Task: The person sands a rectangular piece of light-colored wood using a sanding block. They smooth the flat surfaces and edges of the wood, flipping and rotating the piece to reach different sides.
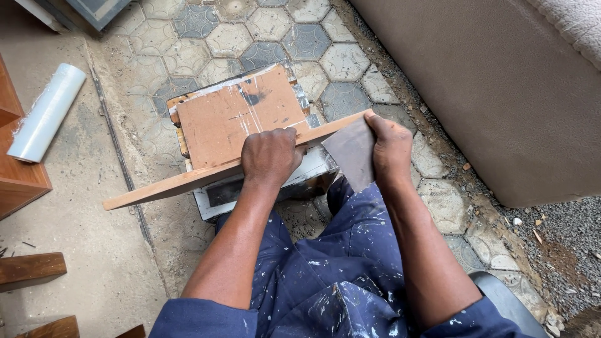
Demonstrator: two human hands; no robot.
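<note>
A long wooden strip (181,181) lies slanted across a worn block (235,122) set on a paved floor (263,31). The left hand (270,156) presses down on the strip's middle, fingers curled together over its upper edge. The right hand (391,147) holds a grey sheet of sandpaper (350,153) against the strip's right end, fingers clamped on the sheet, the strip running beneath the fingertips. Paint-spattered blue trousers (338,275) show below.
</note>
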